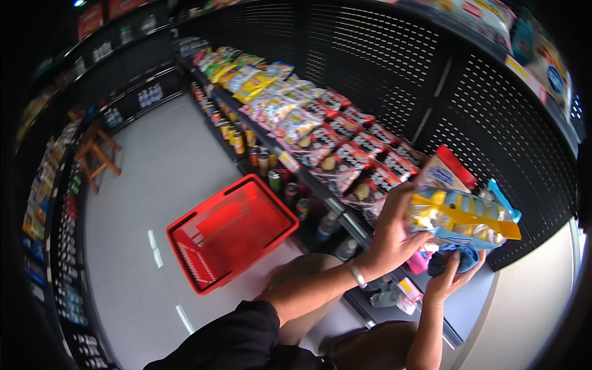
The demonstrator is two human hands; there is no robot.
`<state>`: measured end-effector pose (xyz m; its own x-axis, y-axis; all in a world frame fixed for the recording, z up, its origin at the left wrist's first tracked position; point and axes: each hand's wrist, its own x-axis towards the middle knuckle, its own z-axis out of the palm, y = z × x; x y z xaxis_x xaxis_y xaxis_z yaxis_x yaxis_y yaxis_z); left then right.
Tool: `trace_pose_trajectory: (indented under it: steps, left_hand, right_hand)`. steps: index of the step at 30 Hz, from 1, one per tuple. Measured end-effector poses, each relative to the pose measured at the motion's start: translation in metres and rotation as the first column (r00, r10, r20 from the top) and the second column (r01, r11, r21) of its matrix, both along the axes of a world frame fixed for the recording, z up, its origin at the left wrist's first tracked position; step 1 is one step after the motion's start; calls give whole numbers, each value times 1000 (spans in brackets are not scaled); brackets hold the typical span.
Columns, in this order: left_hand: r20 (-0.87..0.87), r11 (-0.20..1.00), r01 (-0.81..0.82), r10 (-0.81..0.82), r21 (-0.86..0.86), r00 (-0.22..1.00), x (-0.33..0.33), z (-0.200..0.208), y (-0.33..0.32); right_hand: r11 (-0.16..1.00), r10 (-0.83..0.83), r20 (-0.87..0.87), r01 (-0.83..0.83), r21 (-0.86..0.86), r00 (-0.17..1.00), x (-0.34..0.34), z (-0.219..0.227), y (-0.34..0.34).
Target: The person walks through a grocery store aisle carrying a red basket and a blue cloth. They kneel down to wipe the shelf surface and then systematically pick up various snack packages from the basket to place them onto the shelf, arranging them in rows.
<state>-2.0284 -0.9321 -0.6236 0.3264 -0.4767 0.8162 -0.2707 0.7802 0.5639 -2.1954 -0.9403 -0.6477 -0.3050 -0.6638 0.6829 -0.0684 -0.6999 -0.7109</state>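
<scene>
Grip of left hand (393,227) closed around yellow-and-clear packet (457,219) over near end of shelf (472,308); right hand (451,285) pinches dark-blue cloth (439,263) below. Step looks like two-handed handling; calls for steady left hold. Red-topped pouch (445,175) crowds packet behind; red-black snack bags (370,145) farther along shelf; red basket (228,237) on floor (132,203).

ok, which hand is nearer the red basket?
Left. The left hand, on the yellow-and-blue pack, is right of the red basket; the right hand, holding a dark blue item, is farther right.
</scene>
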Motion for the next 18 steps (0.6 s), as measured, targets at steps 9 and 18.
trace_pose_trajectory:
  steps: [9, 18]
  left_hand:
    - [-587, 979, -120, 196, 167, 786, 200, -117, 102]
    - [-528, 727, -408, 684, 553, 503, 348, -273, 135]
  right_hand:
    - [902, 405, -533, -420, 100, 743, 118, -20, 19]
    - [857, 516, -521, -407, 317, 680, 119, -55, 4]
